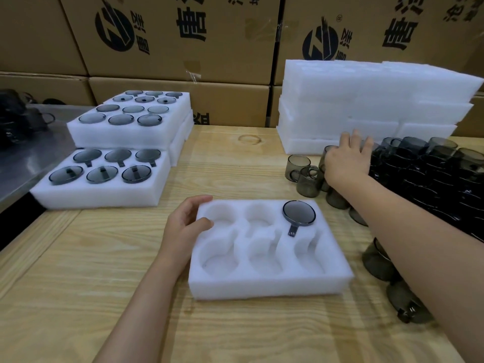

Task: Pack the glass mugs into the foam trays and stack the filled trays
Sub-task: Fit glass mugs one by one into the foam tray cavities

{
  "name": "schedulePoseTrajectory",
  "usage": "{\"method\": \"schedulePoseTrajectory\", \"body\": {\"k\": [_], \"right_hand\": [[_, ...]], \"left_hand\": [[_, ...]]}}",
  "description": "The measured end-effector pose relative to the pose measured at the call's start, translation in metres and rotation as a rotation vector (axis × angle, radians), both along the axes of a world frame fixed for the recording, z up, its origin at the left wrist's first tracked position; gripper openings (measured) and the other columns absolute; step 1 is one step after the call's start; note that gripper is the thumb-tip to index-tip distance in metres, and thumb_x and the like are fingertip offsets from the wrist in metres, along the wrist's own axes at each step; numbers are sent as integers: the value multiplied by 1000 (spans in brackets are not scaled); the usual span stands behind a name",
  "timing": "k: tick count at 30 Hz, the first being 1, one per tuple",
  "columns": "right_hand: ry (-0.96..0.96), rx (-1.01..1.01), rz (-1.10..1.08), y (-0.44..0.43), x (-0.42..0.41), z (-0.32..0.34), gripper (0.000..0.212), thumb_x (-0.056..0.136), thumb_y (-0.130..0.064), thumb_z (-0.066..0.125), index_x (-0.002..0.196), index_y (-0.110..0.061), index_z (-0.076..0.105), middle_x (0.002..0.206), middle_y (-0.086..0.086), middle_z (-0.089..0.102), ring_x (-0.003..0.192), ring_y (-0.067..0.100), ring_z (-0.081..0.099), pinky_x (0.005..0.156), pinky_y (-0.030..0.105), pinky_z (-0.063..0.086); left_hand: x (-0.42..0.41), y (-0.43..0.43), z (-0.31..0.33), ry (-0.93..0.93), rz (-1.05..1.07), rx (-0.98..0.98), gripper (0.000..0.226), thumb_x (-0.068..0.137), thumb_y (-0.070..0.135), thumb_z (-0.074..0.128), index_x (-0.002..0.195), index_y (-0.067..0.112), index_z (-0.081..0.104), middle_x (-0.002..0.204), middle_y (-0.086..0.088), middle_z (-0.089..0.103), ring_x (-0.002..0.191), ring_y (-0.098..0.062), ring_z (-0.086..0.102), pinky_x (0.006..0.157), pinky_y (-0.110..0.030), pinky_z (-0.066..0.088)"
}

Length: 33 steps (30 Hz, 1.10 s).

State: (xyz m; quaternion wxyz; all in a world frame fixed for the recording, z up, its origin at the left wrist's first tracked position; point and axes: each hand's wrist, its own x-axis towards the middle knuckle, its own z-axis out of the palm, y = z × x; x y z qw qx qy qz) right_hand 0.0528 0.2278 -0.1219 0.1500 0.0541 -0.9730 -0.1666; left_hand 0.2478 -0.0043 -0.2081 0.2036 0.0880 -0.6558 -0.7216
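Note:
A white foam tray [267, 284] with six pockets lies in front of me on the wooden table. One smoky glass mug [298, 213] sits upside down in its far right pocket; the other pockets are bare. My left hand [184, 226] holds the tray's far left corner, thumb on top. My right hand [347, 161] reaches over the loose mugs [306, 176] at the right, fingers spread on one; whether it grips the mug is hidden by the hand.
A filled tray [99, 195] lies at the left, with a stack of filled trays [125, 134] behind it. Empty foam trays [366, 106] are piled at the back right. Many dark mugs [429, 163] crowd the right edge. Cardboard boxes [170, 35] form the back wall.

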Motion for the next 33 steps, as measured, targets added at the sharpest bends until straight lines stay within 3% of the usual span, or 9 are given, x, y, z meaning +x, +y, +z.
{"method": "schedulePoseTrajectory", "body": {"k": [6, 9, 11, 15, 20, 25, 27, 30, 33], "right_hand": [[-10, -271, 235, -18, 26, 16, 39, 88, -21, 55, 123, -5, 54, 147, 14, 28, 140, 32, 14, 112, 46, 12], [-71, -622, 430, -33, 63, 29, 16, 83, -20, 56, 90, -6, 62, 114, 13, 54, 114, 34, 46, 84, 35, 38], [-148, -744, 527, -42, 90, 34, 18, 79, -18, 60, 75, 0, 59, 93, 15, 59, 90, 33, 55, 66, 31, 42], [-237, -767, 649, -52, 125, 34, 22, 80, -20, 65, 82, 1, 64, 105, 14, 61, 94, 27, 55, 72, 33, 42], [-343, -856, 739, -65, 151, 32, 24, 78, -27, 69, 62, -33, 51, 99, -6, 49, 87, 7, 41, 65, 2, 30], [-323, -935, 774, -79, 161, 13, 21, 79, -40, 67, 90, -27, 56, 105, -11, 53, 103, 12, 44, 73, 21, 31], [-359, -1088, 816, -75, 158, 13, 31, 81, -39, 66, 108, -28, 55, 110, -13, 56, 101, 7, 46, 75, 16, 34], [-511, -1287, 886, -68, 156, 9, 42, 83, -25, 64, 124, -31, 52, 120, -16, 57, 88, -4, 49, 73, 6, 38], [-600, -1387, 866, -69, 156, 1, 50, 79, -24, 62, 128, -28, 51, 121, -8, 55, 80, 13, 53, 79, 21, 48]], "left_hand": [[2, 0, 1, 3, -9, -7, 46, 59, 9, 60, 102, 20, 66, 86, 8, 71, 82, -12, 65, 63, -23, 52], [5, 3, 6, 24, -14, -27, 46, 58, 12, 64, 102, 21, 67, 90, 6, 70, 87, -19, 63, 69, -29, 52], [8, 4, 12, 68, 3, -87, 50, 53, 26, 69, 104, 25, 67, 99, 8, 68, 95, -19, 61, 81, -34, 49], [14, 6, 25, 167, 15, -315, 57, 62, 44, 65, 116, 27, 61, 121, 7, 64, 118, -8, 55, 98, -28, 38], [14, 19, 28, 188, -90, -391, 74, 62, 41, 77, 129, 31, 50, 118, 10, 67, 122, -7, 54, 103, -27, 39], [12, 16, 25, 167, -86, -217, 65, 55, 35, 79, 112, 22, 51, 95, 7, 74, 97, -6, 66, 86, -27, 50], [11, 11, 23, 190, -141, -95, 60, 56, 28, 77, 108, 17, 48, 83, 7, 73, 82, -6, 67, 73, -20, 51], [9, 8, 19, 201, -156, 75, 59, 61, 19, 75, 112, 10, 46, 91, -6, 74, 87, -21, 68, 78, -30, 52], [10, 8, 19, 190, -203, 208, 58, 62, 27, 76, 109, 11, 47, 99, -16, 70, 93, -33, 63, 83, -45, 47]]}}
